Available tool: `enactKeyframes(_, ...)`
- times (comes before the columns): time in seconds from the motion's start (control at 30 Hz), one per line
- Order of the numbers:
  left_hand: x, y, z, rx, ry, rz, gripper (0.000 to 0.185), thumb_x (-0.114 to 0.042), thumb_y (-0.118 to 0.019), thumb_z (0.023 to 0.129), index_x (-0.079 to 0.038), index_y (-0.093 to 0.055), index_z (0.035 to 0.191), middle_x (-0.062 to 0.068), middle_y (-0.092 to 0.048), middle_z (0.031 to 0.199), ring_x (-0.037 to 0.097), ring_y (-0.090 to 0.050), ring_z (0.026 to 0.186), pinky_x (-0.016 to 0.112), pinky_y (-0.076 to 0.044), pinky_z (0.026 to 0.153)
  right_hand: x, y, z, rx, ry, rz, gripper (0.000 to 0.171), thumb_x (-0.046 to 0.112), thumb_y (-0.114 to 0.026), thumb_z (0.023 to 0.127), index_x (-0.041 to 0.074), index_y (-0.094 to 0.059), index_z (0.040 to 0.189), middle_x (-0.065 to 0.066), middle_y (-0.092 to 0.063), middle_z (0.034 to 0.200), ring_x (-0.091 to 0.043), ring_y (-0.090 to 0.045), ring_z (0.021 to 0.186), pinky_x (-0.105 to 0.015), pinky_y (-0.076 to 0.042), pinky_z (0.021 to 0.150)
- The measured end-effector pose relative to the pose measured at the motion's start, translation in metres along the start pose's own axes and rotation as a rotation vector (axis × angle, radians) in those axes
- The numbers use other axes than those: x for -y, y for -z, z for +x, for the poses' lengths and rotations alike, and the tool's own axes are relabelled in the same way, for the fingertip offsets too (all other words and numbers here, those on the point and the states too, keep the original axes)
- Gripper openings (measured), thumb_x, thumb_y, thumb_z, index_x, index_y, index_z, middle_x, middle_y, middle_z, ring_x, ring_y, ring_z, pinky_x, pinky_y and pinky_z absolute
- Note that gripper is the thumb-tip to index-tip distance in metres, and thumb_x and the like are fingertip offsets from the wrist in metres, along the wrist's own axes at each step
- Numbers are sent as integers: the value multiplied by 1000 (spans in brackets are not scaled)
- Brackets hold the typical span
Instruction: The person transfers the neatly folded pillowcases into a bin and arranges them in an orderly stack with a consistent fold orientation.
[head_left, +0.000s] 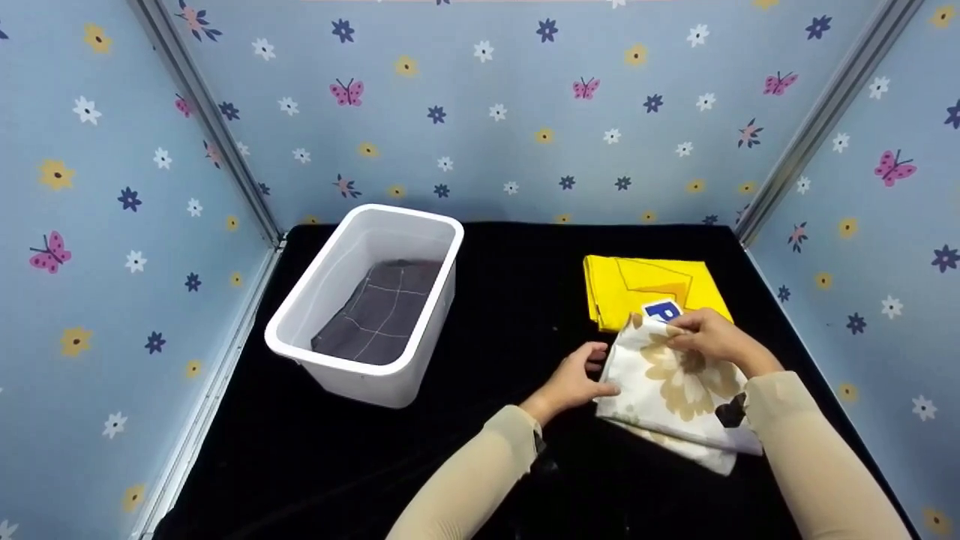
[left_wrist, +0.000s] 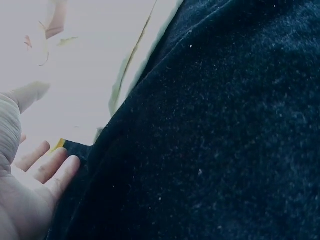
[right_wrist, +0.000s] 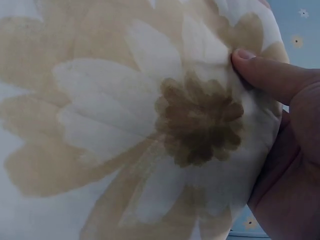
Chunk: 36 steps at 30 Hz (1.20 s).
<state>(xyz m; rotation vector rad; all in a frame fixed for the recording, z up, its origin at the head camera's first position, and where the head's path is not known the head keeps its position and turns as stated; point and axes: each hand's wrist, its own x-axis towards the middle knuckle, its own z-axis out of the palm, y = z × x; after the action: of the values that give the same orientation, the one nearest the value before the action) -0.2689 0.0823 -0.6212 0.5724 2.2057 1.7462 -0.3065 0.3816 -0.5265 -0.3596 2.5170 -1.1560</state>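
Observation:
A folded white cloth with a large tan flower print (head_left: pixel 686 382) lies at the right of the black surface, its top part lifted. My right hand (head_left: pixel 716 341) pinches its upper edge. In the right wrist view the thumb (right_wrist: pixel 267 75) presses on the printed side of the floral cloth (right_wrist: pixel 120 115), with the other fingers mostly hidden behind. My left hand (head_left: pixel 571 379) is at the cloth's left edge, thumb by the fabric. The left wrist view shows its fingers (left_wrist: pixel 62 172) loosely extended beside the cloth (left_wrist: pixel 95 65), not curled around it.
Behind the floral cloth lies a folded yellow cloth (head_left: pixel 652 281) with a blue-and-white patch, partly covered. On the left stands a white plastic bin (head_left: pixel 431 330) holding a dark grey cloth with white lines (head_left: pixel 386 307). Flower-patterned panels (head_left: pixel 495 112) enclose the black surface (head_left: pixel 510 300).

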Motion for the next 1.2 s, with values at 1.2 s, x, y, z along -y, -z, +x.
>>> enactKeyframes(1.2, -3, -3, 4, -237, -42, -748, 48, 7, -81, 85, 4, -68, 131, 0, -78, 105, 14, -73, 96, 26, -60, 87, 42, 2, 6, -515, 167, 360, 9, -6, -78, 95, -9, -77, 104, 12, -72, 74, -3, -67, 64, -20, -58, 57)
